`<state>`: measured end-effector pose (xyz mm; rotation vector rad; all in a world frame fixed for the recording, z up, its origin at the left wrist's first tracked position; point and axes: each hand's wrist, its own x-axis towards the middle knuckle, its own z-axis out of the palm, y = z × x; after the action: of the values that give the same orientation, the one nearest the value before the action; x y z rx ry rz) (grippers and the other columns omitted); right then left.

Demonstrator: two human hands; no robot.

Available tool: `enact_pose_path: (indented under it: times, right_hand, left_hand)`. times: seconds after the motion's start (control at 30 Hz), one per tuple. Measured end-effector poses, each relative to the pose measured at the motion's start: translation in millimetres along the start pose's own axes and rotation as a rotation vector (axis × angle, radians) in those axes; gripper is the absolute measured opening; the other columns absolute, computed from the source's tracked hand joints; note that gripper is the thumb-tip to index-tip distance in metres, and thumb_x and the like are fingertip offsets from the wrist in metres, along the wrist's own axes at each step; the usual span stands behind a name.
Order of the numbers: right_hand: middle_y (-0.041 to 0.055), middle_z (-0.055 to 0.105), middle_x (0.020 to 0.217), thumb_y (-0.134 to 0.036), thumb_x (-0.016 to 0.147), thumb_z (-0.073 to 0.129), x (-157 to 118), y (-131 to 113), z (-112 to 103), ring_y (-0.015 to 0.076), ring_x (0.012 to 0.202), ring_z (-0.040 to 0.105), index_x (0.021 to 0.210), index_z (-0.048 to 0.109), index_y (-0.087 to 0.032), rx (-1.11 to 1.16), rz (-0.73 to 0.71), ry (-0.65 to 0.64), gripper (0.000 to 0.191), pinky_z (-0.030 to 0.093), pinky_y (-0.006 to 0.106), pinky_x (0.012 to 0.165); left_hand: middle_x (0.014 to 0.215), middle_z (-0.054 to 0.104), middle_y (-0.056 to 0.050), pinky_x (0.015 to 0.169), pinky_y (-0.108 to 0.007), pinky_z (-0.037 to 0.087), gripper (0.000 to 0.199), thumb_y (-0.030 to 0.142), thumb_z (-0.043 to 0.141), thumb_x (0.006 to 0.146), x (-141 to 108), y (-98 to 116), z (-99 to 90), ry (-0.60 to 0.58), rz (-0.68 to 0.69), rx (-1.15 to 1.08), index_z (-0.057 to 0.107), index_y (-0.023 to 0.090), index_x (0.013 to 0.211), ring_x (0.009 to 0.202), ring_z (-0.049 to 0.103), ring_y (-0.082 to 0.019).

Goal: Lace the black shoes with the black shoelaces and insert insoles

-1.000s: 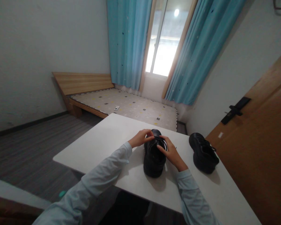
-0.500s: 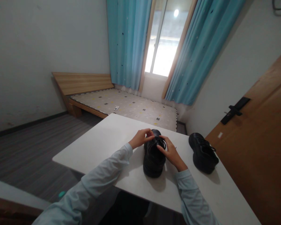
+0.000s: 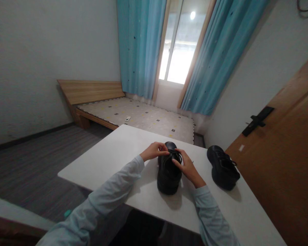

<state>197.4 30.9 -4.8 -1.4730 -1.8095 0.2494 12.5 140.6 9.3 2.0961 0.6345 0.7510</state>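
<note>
Left hand [image 3: 155, 151]: drawn close at thumb and forefinger tips, over thin black laces [image 3: 172, 153]; cannot tell whether pinching. Right hand [image 3: 187, 163]: parted at thumb and forefinger, beside same laces; cannot tell if gripping. Directly under fingers: black thick-soled lace-up shoe [image 3: 168, 179], pointed away at toe, on smooth white table [image 3: 92, 167]. Well right of fingers: matching black shoe [image 3: 222, 169].

The table [image 3: 97, 160] carries a black shoe [image 3: 168, 178] and a second shoe [image 3: 223, 168].
</note>
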Motion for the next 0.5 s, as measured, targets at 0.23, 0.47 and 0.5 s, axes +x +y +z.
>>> enact_pose_path:
  times: [0.23,0.47,0.5]
  right_hand:
    - [0.0110,0.057,0.119,-0.043,0.082,0.053,0.7,1.0,0.1,0.0272,0.112,0.052,0.120,0.047,-0.020,-0.021,-0.010,-0.002,0.045,0.039,0.047,0.097]
    - [0.0112,0.057,0.120,-0.044,0.082,0.053,1.1,-0.6,-0.4,0.0281,0.114,0.052,0.121,0.047,-0.020,-0.046,-0.004,-0.001,0.046,0.039,0.048,0.097]
    - [0.0113,0.057,0.120,-0.045,0.082,0.053,1.2,-0.9,-0.5,0.0281,0.114,0.052,0.121,0.047,-0.020,-0.049,-0.003,0.000,0.046,0.038,0.048,0.097]
  left_hand:
    - [0.071,0.064,-0.002,0.063,-0.022,0.041,0.030,0.042,0.063,0.073,0.1,2.0,1.3,0.021,0.005,-0.045,0.064,0.012,0.075,0.066,0.054,-0.012]
    - [0.072,0.066,-0.003,0.069,-0.025,0.043,0.027,0.040,0.057,0.078,0.8,5.8,3.7,0.058,0.018,-0.112,0.061,0.013,0.074,0.072,0.057,-0.014]
    - [0.071,0.066,-0.003,0.069,-0.026,0.043,0.027,0.040,0.057,0.078,1.2,5.5,4.1,0.062,0.019,-0.123,0.061,0.013,0.074,0.071,0.057,-0.014]
